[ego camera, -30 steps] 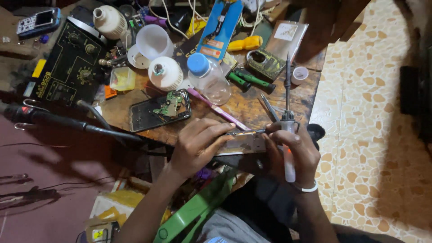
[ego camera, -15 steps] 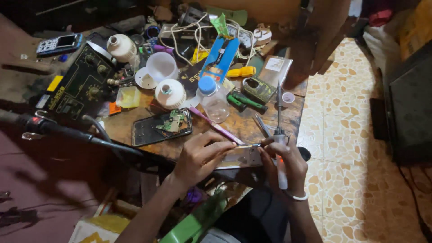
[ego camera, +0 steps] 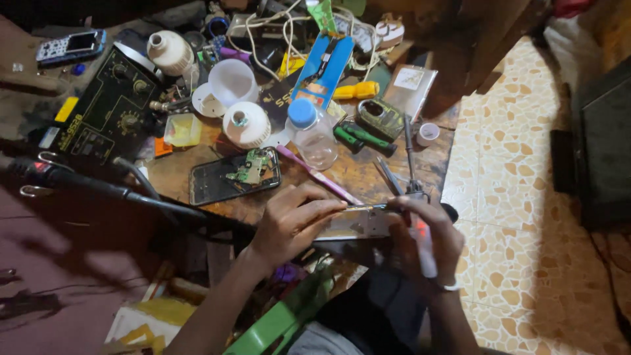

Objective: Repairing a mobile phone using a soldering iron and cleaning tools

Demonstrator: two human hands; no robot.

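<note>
A cluttered wooden bench (ego camera: 368,172) carries a black station (ego camera: 108,108), bottles and an opened phone (ego camera: 233,176). At its near edge lies a pale board (ego camera: 358,223). The left hand (ego camera: 292,220) pinches tweezers (ego camera: 365,208) over it; the right hand (ego camera: 427,236) grips what seems a soldering iron (ego camera: 413,167), fingers closed.

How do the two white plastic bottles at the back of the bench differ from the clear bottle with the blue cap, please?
The white bottles are opaque and squat, with narrow uncapped necks; the clear bottle is see-through and wears a blue cap. One white bottle stands far back by the black panel unit; the clear bottle stands mid-bench. All are small, round and upright.
</note>
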